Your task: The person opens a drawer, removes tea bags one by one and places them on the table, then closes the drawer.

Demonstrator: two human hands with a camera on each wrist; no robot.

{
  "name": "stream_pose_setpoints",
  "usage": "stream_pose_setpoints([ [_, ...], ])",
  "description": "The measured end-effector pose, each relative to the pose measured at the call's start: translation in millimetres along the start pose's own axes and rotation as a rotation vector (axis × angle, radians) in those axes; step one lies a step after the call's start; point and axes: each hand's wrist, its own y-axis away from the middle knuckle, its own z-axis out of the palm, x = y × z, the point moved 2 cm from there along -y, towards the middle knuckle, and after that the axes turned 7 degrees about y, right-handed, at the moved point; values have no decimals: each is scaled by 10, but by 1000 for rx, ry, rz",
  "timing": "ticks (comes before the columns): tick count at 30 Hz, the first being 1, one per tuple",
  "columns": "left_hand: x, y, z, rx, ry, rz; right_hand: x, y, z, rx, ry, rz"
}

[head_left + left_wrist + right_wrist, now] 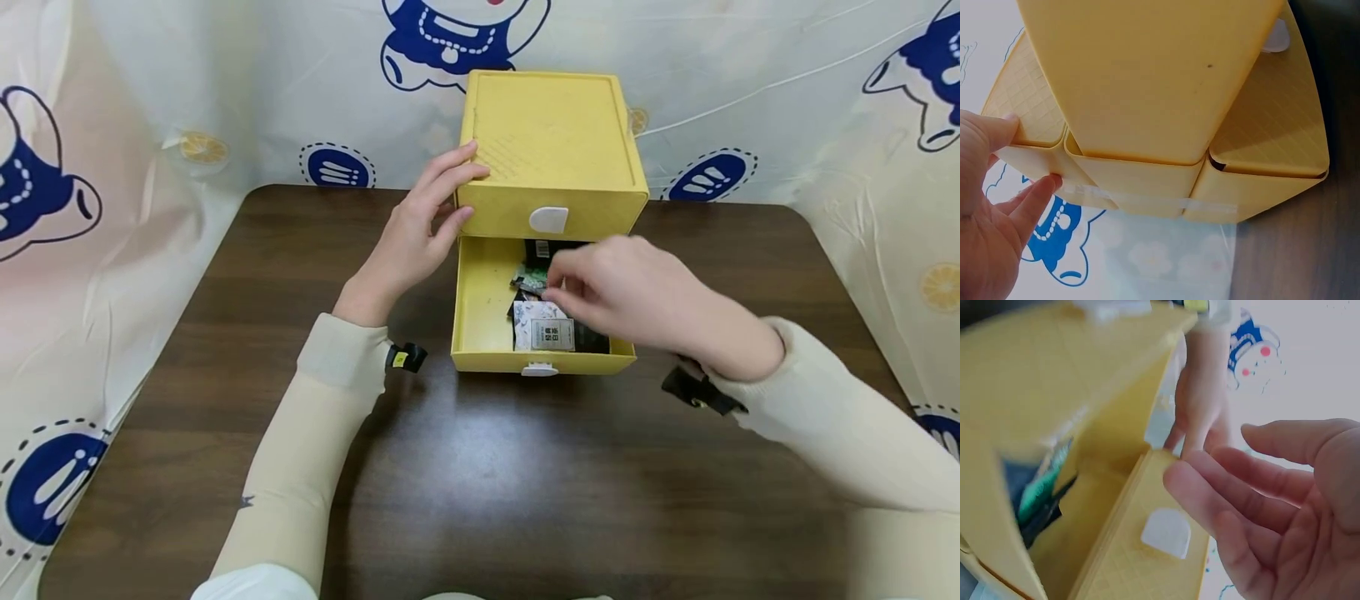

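A yellow drawer unit (pixel 555 133) stands at the back of the table with the drawer (pixel 480 333) under its top one pulled out. Straight fingers of my left hand (pixel 412 229) rest on the unit's upper left edge, the thumb by its front corner. Over the pulled-out drawer hovers my right hand (pixel 633 287), its fingers loosely bent and holding nothing in the right wrist view. Below it lie a white patterned sachet (pixel 528 321), a green packet (pixel 1041 487) and black packets (pixel 596 340), partly hidden by the hand.
The dark wooden table (pixel 480 483) reaches forward from the unit. Behind and beside it hangs a white curtain (pixel 300 75) with blue cartoon prints. White tab handles (pixel 549 220) stick out from the drawer fronts.
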Motion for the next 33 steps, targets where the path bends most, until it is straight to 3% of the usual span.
stream_pose_setpoints([
  [6, -4, 7, -7, -4, 8, 2, 126, -393, -69, -236, -26, 13],
  [11, -27, 0, -2, 5, 14, -11, 116, -663, 44, -420, 1, -53],
  [15, -31, -4, 4, 4, 23, -9, 98, -771, 187, -561, -28, -84],
  [21, -15, 2, -13, 1, 30, -3, 139, -804, 356, -754, -46, -49],
  [25, -10, -1, -17, 1, 35, 2, 179, -807, 416, -800, -31, -47],
  [33, -14, 1, -11, -1, 34, -1, 223, -787, 482, -775, -60, -64],
])
